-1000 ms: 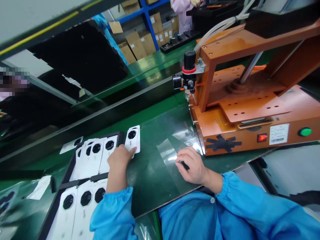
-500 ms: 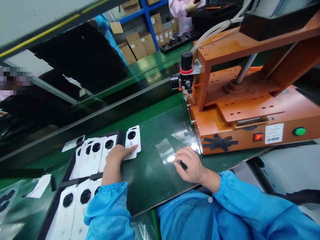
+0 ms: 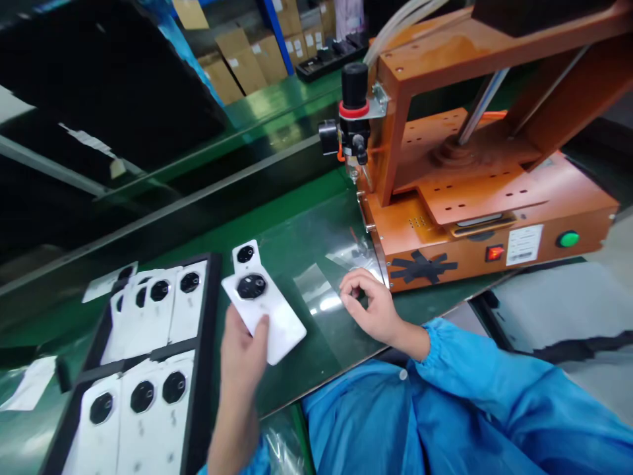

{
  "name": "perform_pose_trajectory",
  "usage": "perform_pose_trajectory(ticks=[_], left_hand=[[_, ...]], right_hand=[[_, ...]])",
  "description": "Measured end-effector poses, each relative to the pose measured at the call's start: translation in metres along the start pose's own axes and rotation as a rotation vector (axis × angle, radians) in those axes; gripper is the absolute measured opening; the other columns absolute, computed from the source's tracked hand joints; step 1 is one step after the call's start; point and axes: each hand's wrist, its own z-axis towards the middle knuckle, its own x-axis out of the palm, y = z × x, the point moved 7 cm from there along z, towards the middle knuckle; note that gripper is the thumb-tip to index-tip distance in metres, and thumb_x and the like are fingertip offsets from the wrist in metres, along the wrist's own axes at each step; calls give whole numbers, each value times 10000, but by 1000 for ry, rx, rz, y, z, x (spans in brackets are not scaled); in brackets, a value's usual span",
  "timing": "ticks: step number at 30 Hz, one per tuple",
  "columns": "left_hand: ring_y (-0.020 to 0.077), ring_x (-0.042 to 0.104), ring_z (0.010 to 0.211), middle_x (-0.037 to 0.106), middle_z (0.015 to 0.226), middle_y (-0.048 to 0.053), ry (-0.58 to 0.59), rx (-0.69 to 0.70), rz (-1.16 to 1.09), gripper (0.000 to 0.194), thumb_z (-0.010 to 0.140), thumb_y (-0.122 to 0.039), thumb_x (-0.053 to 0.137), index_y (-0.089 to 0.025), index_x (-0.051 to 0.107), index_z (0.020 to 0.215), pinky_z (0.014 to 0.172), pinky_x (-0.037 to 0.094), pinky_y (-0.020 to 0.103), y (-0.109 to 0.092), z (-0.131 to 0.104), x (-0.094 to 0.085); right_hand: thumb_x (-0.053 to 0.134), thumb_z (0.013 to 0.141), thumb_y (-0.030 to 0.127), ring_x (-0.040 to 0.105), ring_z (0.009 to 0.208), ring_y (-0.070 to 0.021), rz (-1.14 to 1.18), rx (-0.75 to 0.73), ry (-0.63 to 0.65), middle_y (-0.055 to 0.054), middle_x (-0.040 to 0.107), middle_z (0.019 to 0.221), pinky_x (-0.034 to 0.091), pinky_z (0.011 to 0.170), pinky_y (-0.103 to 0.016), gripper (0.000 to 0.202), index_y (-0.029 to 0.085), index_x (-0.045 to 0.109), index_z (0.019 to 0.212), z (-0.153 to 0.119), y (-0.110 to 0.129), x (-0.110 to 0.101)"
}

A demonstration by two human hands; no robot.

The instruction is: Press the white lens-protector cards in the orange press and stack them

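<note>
My left hand (image 3: pixel 244 353) holds a white phone back cover (image 3: pixel 281 316) with a dark camera plate, thumb on top and fingers underneath. The cover is tilted above the green mat. Partly behind it, a second white cover (image 3: pixel 241 267) lies on the mat. Just left of my left hand, a black tray (image 3: pixel 210 290) holds several overlapping white covers (image 3: pixel 184 310) in two rows. My right hand (image 3: pixel 373 307) is near the mat's front edge, thumb and forefinger pinched into a ring. Whether anything is between those fingertips does not show. A clear film strip (image 3: pixel 316 290) lies just left of it.
An orange press machine (image 3: pixel 469 257) with a lit red switch (image 3: pixel 494 253) and green button (image 3: pixel 568 239) stands at the right. A black-knobbed air regulator (image 3: pixel 355 99) juts from its left side. Cardboard boxes (image 3: pixel 242 66) sit on shelving at the back.
My left hand has picked up the upper white cover from the mat, bringing it nearer and turning it. My right hand keeps its pinch. The view has shifted.
</note>
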Motion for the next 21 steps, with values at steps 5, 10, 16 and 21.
perform_pose_trajectory(ticks=[5, 10, 16, 21], left_hand=[[234, 740, 1018, 682, 1314, 140, 180, -193, -385, 965, 929, -453, 601, -245, -9, 1647, 791, 609, 323, 3, -80, 72], [177, 652, 576, 720, 834, 4, 251, -146, -17, 1055, 942, -547, 576, -181, -137, 1627, 506, 473, 265, -12, -90, 67], [238, 679, 853, 722, 988, 101, -58, 461, 452, 558, 916, -466, 669, -192, 575, 1393, 756, 505, 354, -20, -104, 34], [360, 572, 1279, 644, 1405, 148, 21, 687, 436, 629, 834, -463, 767, -241, 589, 1394, 1010, 376, 489, -19, -124, 62]], right_hand=[[651, 906, 280, 596, 785, -148, 23, 243, 48, -24, 653, 883, 477, 702, -295, 137, 213, 638, 787, 14, -19, 11], [677, 895, 239, 625, 952, -167, -136, 259, 123, -20, 662, 969, 471, 899, -325, 115, 209, 668, 785, 30, -33, 20], [695, 905, 224, 617, 1035, -187, -236, 294, 211, -23, 657, 1009, 418, 979, -374, 96, 205, 700, 810, 33, -34, 31], [710, 911, 227, 578, 1125, -209, -362, 330, 364, -14, 671, 1089, 335, 1001, -423, 93, 208, 701, 820, 31, -27, 57]])
